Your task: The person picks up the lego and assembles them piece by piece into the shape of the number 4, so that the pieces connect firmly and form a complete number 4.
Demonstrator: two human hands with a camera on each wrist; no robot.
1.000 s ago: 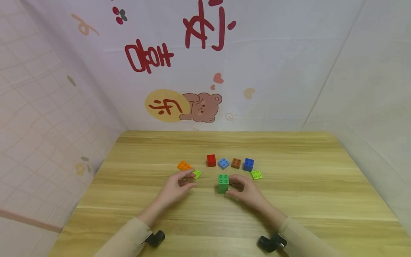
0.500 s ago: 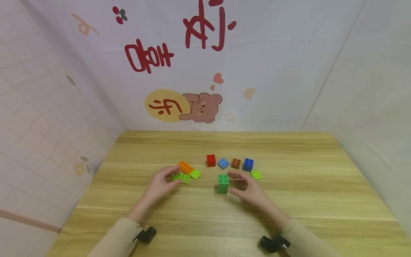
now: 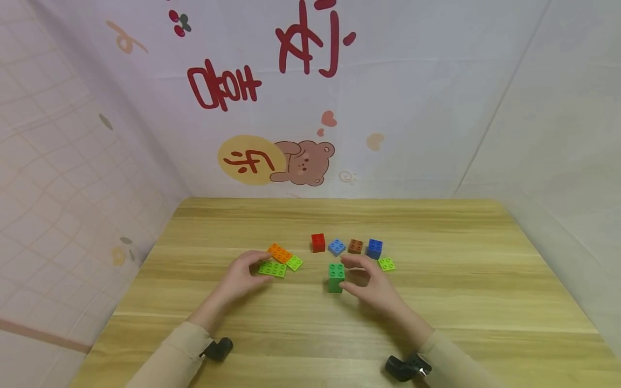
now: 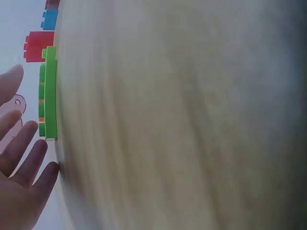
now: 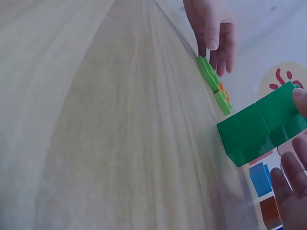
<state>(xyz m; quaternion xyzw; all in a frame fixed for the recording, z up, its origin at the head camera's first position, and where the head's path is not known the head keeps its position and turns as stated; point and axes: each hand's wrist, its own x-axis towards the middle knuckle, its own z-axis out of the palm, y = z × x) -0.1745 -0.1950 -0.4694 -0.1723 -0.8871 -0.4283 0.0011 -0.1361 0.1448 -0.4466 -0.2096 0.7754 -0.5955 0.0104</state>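
A stack of two green building bricks [image 3: 336, 283] stands upright on the table in front of my right hand [image 3: 375, 283]. The right thumb touches the upper brick's side; the other fingers are spread and look apart from the stack in the right wrist view. My left hand [image 3: 239, 277] is beside a long lime plate [image 3: 273, 269], its relaxed fingers and thumb curving around the near end without visibly gripping it. Against that plate's far side lie an orange plate [image 3: 280, 252] and a small square lime plate [image 3: 294, 263]. The left wrist view shows the long plate [image 4: 51, 96] edge-on.
Behind the stack, a red brick [image 3: 318, 244], a light blue brick [image 3: 337, 247], a brown brick [image 3: 356, 247] and a dark blue brick [image 3: 374, 249] form a row. Another lime plate [image 3: 386, 264] lies at the right. A printed cloth [image 3: 407, 108] hangs behind the wooden table [image 3: 461, 269].
My left hand has moved left from the small lime plate, uncovering it and the long lime plate. The right hand has shifted slightly, its thumb now on the stack, which has stayed put.
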